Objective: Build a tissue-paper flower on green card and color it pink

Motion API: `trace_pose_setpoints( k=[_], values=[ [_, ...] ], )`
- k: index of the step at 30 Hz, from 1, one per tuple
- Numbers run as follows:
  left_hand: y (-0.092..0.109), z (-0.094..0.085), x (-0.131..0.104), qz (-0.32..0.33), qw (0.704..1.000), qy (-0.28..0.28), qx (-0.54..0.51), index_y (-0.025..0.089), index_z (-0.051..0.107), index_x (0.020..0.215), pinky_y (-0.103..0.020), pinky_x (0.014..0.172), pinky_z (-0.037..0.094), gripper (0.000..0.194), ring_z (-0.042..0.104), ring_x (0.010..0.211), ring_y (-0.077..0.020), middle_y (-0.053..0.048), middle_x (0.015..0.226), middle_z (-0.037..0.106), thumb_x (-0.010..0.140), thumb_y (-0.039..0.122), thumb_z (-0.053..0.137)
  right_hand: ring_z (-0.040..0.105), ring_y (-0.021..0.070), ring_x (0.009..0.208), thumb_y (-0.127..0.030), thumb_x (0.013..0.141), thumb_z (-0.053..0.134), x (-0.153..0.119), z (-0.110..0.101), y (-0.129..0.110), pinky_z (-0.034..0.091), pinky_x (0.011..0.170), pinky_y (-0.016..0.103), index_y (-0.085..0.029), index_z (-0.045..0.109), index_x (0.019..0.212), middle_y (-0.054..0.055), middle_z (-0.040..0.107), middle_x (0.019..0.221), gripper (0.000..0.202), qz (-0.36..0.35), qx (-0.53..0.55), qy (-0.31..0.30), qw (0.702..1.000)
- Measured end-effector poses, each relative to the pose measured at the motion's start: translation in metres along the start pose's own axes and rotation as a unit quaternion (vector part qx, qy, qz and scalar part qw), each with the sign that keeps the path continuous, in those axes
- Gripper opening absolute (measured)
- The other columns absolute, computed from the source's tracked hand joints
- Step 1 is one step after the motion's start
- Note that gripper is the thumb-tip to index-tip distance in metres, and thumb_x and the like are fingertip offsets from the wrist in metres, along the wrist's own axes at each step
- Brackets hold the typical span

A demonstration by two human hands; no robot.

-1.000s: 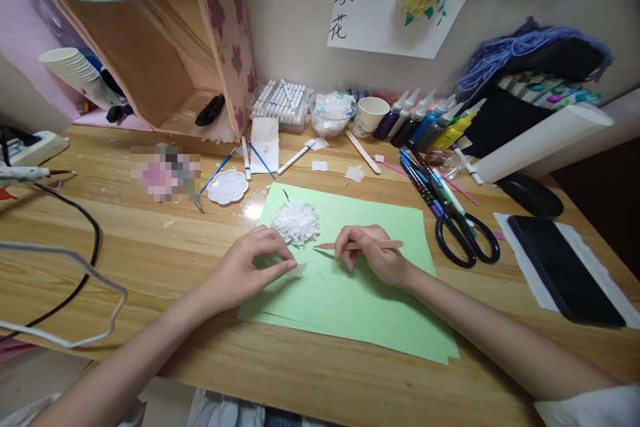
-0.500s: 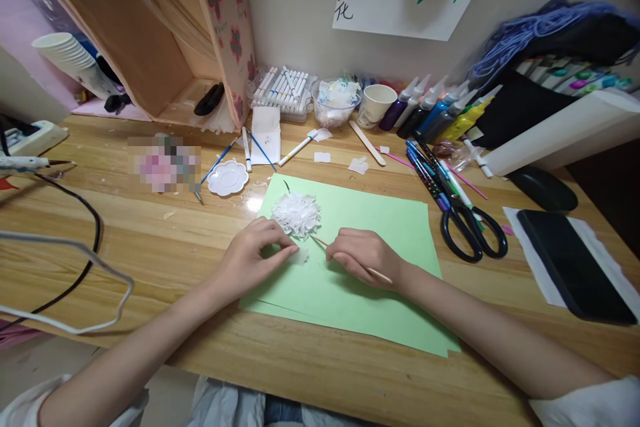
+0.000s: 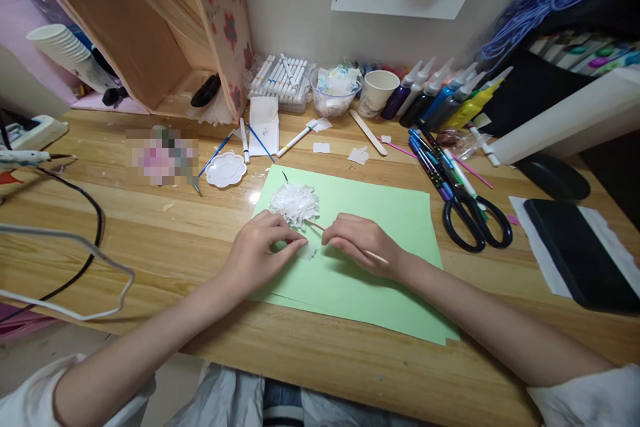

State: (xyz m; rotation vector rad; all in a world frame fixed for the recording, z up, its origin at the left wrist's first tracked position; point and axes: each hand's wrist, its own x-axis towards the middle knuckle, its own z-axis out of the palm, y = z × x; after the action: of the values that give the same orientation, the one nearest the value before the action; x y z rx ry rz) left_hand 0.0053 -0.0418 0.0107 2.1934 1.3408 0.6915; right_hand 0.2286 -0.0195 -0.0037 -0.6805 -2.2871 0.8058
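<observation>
A ruffled white paper flower (image 3: 294, 203) lies near the upper left of the green paper (image 3: 380, 293), with a short dark stroke above it. My left hand (image 3: 263, 247) is closed just below the flower, thumb and forefinger pinching a small, thin white paper piece (image 3: 309, 251). In my right hand (image 3: 361, 241) a thin wooden stick (image 3: 314, 224) is gripped like a pen. Its tip points left and reaches the flower's lower edge; whether it touches the petals I cannot tell.
Black-handled scissors (image 3: 465, 220) and pens lie right of the green paper, before a black phone (image 3: 580, 253). Behind it stand a paper cup (image 3: 379, 90), a clear bowl (image 3: 335, 103) and several paint bottles (image 3: 400, 100). A white palette (image 3: 226, 169) and cables (image 3: 97, 227) are leftward.
The view has tilted slightly downward. My left fingers have shifted a little right with the paper piece. The stick, still in my right hand, lies close to the flower's lower edge.
</observation>
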Motion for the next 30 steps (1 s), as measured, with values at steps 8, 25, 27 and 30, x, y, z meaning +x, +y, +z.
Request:
trace_pose_setpoints(
  k=[8,25,27,30],
  values=[
    [0.01,0.015,0.002,0.026,0.994,0.045,0.098,0.023,0.073,0.083,-0.029,0.061,0.038,0.02,0.049,0.07,-0.0165,-0.003,0.068,0.06,0.086,0.029,0.055,0.058,0.0121,0.068,-0.04,0.096,0.035,0.004,-0.005,0.002,0.043,0.062,0.024,-0.016,0.06,0.089,0.003,0.064,0.074,0.036,0.193,0.249,0.012,0.949],
    [0.008,0.019,0.012,0.008,0.98,0.143,0.14,0.018,0.068,0.078,-0.028,0.067,0.04,0.019,0.051,0.068,-0.0151,-0.002,0.069,0.058,0.086,0.03,0.056,0.051,0.015,0.067,-0.028,0.097,0.029,-0.001,0.0,0.003,0.04,0.064,0.027,-0.017,0.057,0.082,0.005,0.062,0.071,0.033,-0.008,0.006,-0.013,1.0],
    [0.008,0.019,0.013,0.012,0.979,0.15,0.14,0.018,0.068,0.077,-0.028,0.066,0.04,0.018,0.051,0.068,-0.015,-0.002,0.069,0.058,0.085,0.03,0.057,0.051,0.015,0.068,-0.028,0.098,0.029,0.0,0.001,0.002,0.04,0.064,0.027,-0.017,0.056,0.083,0.005,0.062,0.072,0.033,-0.006,-0.002,-0.011,1.0],
    [0.008,0.02,0.013,0.019,0.977,0.162,0.14,0.018,0.067,0.076,-0.028,0.066,0.039,0.016,0.051,0.067,-0.0148,-0.002,0.068,0.057,0.084,0.028,0.058,0.05,0.0148,0.068,-0.028,0.098,0.03,0.0,0.001,0.001,0.04,0.065,0.026,-0.016,0.056,0.085,0.005,0.062,0.073,0.032,-0.007,-0.004,-0.003,1.0]
  ],
)
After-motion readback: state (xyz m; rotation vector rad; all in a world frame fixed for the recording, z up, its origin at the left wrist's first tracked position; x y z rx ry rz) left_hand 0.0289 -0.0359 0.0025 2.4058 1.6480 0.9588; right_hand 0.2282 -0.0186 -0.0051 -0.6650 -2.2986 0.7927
